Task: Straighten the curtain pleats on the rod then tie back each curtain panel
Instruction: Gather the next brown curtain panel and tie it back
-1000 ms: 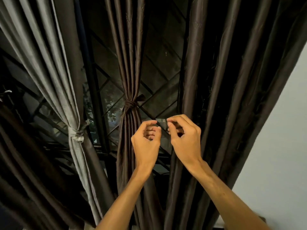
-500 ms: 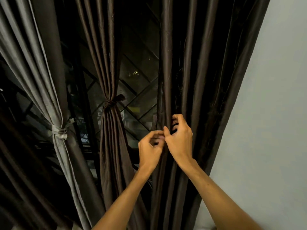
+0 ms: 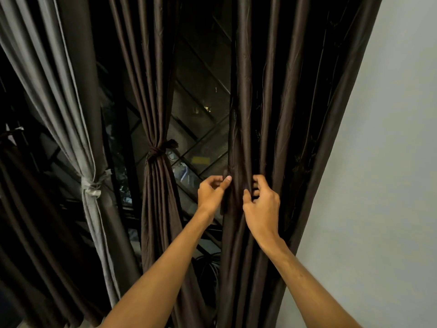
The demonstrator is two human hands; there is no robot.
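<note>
A dark brown curtain panel [image 3: 290, 114] hangs loose at the right, beside the wall. My left hand [image 3: 211, 191] pinches the panel's left edge between thumb and fingers. My right hand [image 3: 261, 202] grips the folds just to the right, its fingers curled into the pleats. A second brown panel [image 3: 151, 91] in the middle is gathered by a dark tie [image 3: 157, 150]. At the left a grey panel [image 3: 54, 74] is bound by a pale tie [image 3: 91, 187]. The rod is out of view.
A dark window with a diagonal metal grille [image 3: 203, 129] shows between the panels. A pale wall [image 3: 390, 162] fills the right side. More dark curtain fabric [image 3: 28, 221] hangs at the lower left.
The view has shifted right, toward the loose panel. Both hands left the open gap in front of the window, came onto the panel's edge and have spread apart, holding its folds.
</note>
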